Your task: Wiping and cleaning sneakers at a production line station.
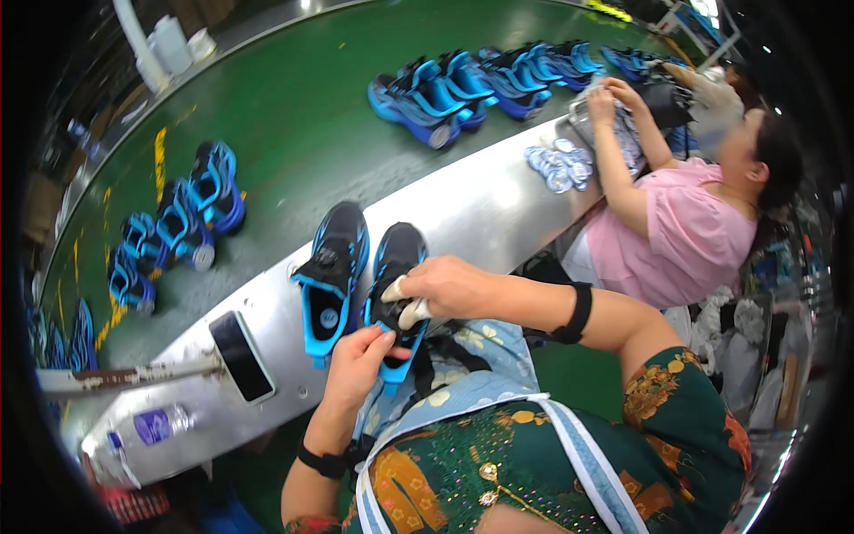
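Two black sneakers with bright blue trim lie side by side at the metal ledge in front of me, toes pointing away. My left hand (360, 356) pinches the collar near the heel of the right-hand sneaker (398, 249). Over the same shoe's tongue area is my right hand (447, 287), fingers bent onto the upper, with pale covers on two fingertips. What lies under those fingers is partly hidden. The left-hand sneaker (338, 245) rests untouched, and a round sticker shows on its insole.
A phone (242, 356) and a plastic bottle (160, 425) lie on the metal ledge (463, 200) to the left. Blue sneakers (182, 218) stand on the green belt (285, 107), with more farther right. A co-worker in pink (672, 222) sits beside a pile of round stickers (560, 165).
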### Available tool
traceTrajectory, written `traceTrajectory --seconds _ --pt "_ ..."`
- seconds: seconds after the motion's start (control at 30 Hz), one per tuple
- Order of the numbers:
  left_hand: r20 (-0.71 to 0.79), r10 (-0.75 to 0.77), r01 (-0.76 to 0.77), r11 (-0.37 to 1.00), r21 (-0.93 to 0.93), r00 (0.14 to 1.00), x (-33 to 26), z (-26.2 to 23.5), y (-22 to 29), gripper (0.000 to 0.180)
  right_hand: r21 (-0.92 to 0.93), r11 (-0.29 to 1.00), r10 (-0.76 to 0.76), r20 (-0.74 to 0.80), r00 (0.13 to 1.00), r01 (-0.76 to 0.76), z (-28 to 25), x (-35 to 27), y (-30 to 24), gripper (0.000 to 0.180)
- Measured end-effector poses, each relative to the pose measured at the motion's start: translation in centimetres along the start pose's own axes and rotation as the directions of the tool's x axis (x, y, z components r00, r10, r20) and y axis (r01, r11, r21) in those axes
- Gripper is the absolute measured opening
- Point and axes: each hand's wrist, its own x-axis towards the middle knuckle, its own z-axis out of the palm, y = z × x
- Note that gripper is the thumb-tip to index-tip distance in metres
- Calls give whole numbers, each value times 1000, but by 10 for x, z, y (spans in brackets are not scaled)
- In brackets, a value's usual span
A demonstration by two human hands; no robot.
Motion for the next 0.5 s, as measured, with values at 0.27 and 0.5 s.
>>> traceTrajectory --seconds 0.27,0.5 --pt "-469 586 -237 756 610 661 -25 -46 11 23 -40 998 50 108 993 -46 -58 60 -2 52" --pt "-511 179 -90 977 194 841 35 -104 -18 24 -116 966 -194 266 944 231 24 118 15 56"
